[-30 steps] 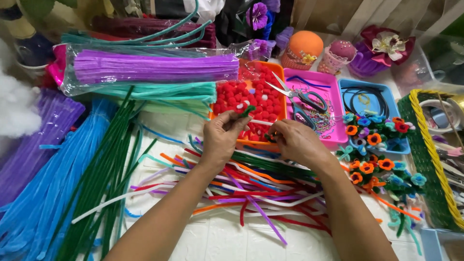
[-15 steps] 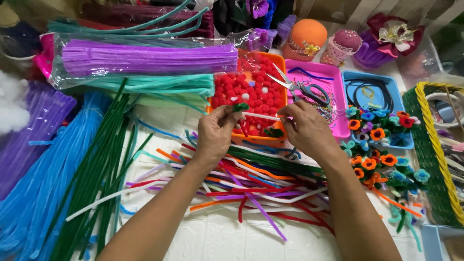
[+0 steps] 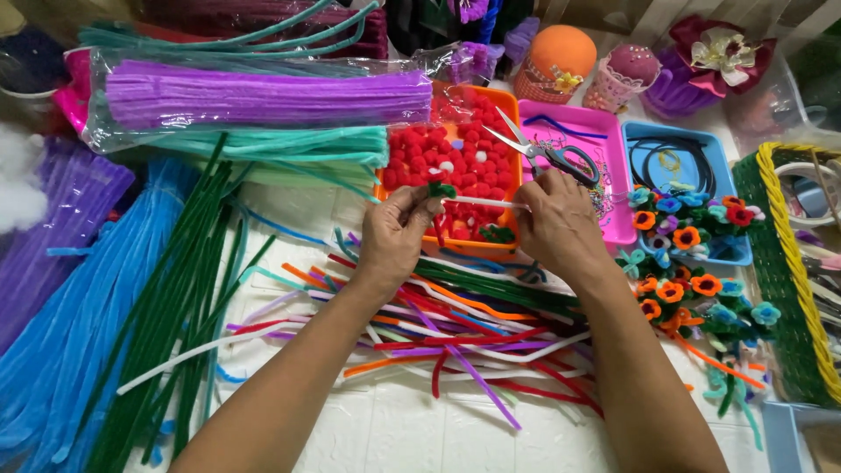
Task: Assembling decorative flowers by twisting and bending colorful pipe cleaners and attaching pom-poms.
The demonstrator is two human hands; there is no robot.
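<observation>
White pipe cleaner (image 3: 486, 203) pinched between both hands' closed fingers (image 3: 427, 198).

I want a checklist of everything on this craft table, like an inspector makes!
Surface: white table, mostly covered.
Job's things: white pipe cleaner stretched between both hands, small green piece at its left end.
Clutter: loose pipe cleaners, orange tray of red pompoms, scissors, small flowers, green bundle.
Grippers: left hand and right hand pinch the pipe cleaner.
Cables: nothing seen.
Surroundings: green basket.
</observation>
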